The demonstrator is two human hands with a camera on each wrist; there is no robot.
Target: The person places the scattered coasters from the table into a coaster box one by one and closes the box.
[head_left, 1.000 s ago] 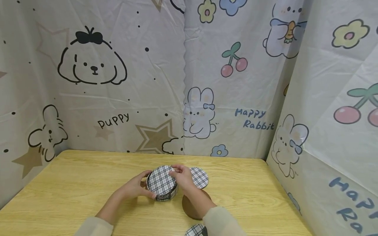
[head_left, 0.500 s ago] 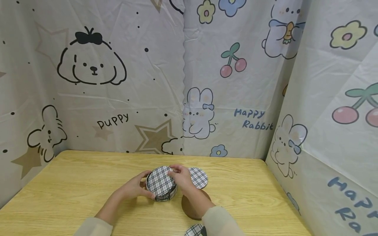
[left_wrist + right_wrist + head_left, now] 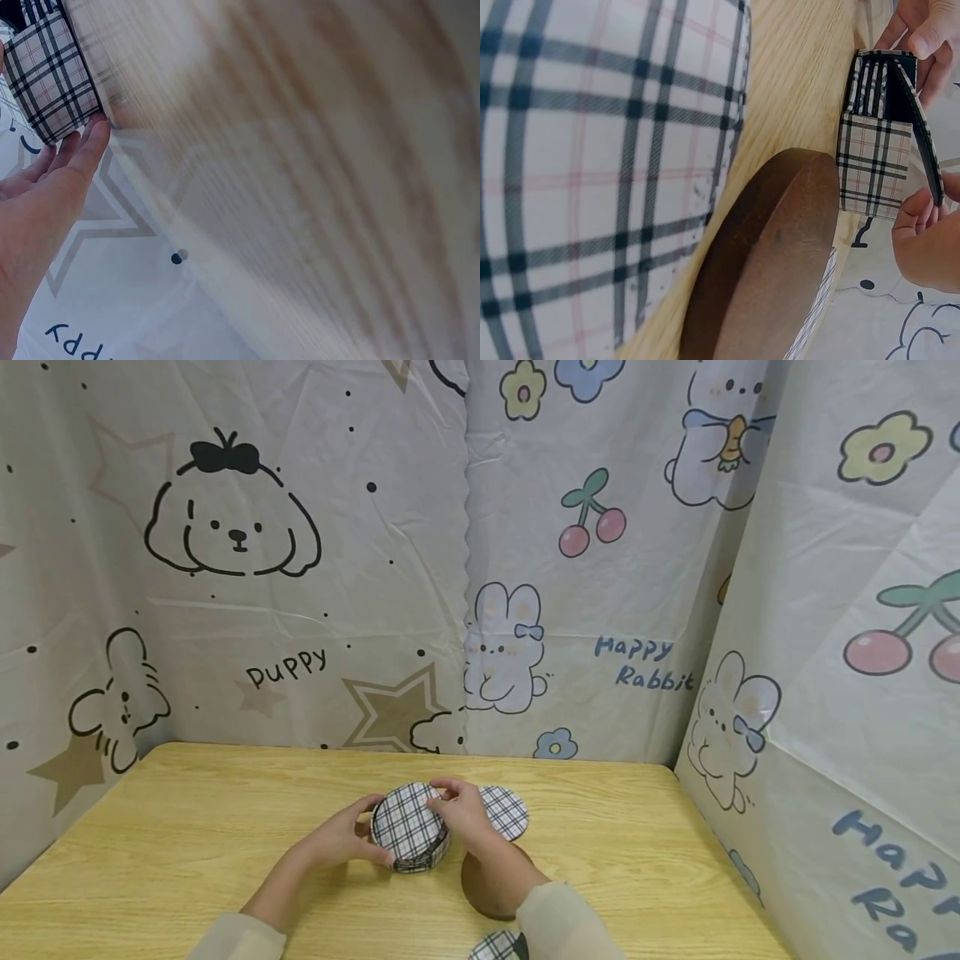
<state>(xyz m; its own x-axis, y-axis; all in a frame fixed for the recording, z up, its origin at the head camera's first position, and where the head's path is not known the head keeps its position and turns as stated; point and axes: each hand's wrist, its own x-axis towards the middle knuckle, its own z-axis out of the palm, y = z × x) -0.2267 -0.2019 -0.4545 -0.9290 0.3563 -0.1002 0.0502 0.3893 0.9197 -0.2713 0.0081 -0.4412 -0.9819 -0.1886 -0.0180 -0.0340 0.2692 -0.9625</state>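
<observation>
A round black-and-white plaid coaster (image 3: 405, 827) leans at a tilt in the mouth of a matching plaid coaster holder (image 3: 875, 165). Several more coasters stand in the holder below it, seen edge-on in the right wrist view. My left hand (image 3: 347, 837) grips the holder from the left, thumb at the front and fingers round the back. With thumb and fingers, my right hand (image 3: 461, 810) pinches the tilted coaster's right edge. In the left wrist view the holder's plaid wall (image 3: 52, 79) rests against the left fingertips.
Behind my right hand lies another plaid coaster (image 3: 506, 814). A brown round disc (image 3: 483, 893) sits partly under my right forearm. At the near edge is a plaid piece (image 3: 493, 947) with a black part, partly cut off. Printed cloth (image 3: 390, 568) hangs round the table (image 3: 225, 810).
</observation>
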